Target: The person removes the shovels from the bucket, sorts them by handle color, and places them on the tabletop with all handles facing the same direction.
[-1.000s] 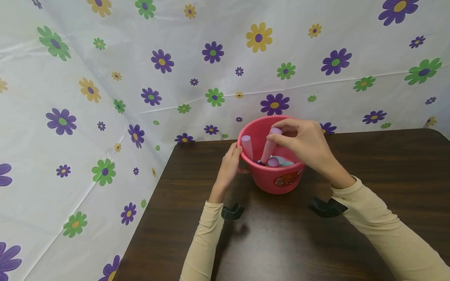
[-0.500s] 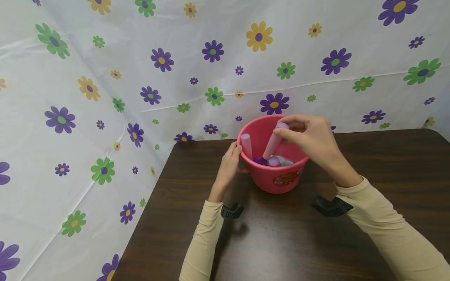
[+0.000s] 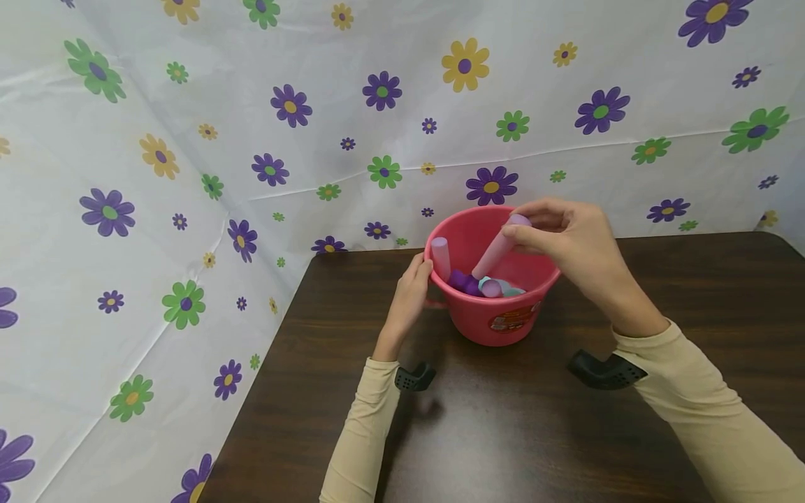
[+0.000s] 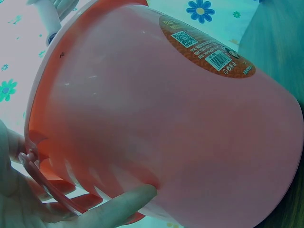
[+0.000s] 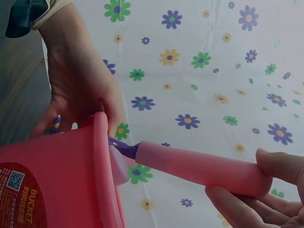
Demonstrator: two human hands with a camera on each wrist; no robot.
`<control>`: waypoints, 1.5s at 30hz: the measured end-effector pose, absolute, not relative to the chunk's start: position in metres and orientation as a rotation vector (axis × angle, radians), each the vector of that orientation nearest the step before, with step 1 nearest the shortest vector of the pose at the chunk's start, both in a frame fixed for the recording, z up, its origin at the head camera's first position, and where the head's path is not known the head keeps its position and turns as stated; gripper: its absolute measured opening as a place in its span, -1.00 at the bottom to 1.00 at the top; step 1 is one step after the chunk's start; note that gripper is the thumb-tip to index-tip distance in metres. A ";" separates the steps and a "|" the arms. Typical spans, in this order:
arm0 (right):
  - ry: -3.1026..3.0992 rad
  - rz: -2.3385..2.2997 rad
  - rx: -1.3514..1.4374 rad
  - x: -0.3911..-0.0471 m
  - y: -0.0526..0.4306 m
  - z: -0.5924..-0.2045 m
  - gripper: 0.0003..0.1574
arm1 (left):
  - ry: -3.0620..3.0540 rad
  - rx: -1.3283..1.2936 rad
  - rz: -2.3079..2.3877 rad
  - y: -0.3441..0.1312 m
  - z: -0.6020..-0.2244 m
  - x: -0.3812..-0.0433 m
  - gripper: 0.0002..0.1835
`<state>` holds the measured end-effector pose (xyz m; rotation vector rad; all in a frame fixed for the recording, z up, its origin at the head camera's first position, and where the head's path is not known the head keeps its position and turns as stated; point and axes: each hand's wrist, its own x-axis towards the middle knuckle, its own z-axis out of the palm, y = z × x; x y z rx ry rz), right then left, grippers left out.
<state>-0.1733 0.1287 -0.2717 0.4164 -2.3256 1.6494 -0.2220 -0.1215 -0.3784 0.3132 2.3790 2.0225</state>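
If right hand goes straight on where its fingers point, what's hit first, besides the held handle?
Likely the other pink handle, standing in the bucket near the left hand; depth is unclear, so the right hand might pass above it.

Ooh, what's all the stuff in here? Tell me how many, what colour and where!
bucket: one, pink, on the table
carrying handle: one, pink, on the bucket's left side
label: one, reddish, outside the bucket
held handle: one, pinkish lilac, tilted, over the bucket's inside
upright handle: one, pinkish lilac, left inside the bucket
round end: one, lilac, inside, near the front
purple pieces: too crowded to count, purple, inside
pale things: count unclear, white and teal, inside
table: one, dark brown, underneath
flowery cloth: count unclear, white with purple, green and yellow flowers, behind
wrist devices: two, black, by the cuffs
sleeves: two, cream, on both arms
left hand: one, bare, gripping the bucket's rim
right hand: one, bare, pinching the held handle
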 end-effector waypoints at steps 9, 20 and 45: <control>-2.246 1.594 0.392 -0.163 0.135 -0.266 -0.52 | 2.383 0.310 2.021 -0.119 -0.377 -0.222 -0.54; -1.984 1.822 0.474 -0.152 0.145 -0.255 -0.64 | 2.408 0.295 2.022 -0.119 -0.377 -0.222 -0.57; -1.576 2.111 0.484 -0.149 0.167 -0.251 -0.67 | 2.380 0.301 2.029 -0.120 -0.380 -0.220 -0.51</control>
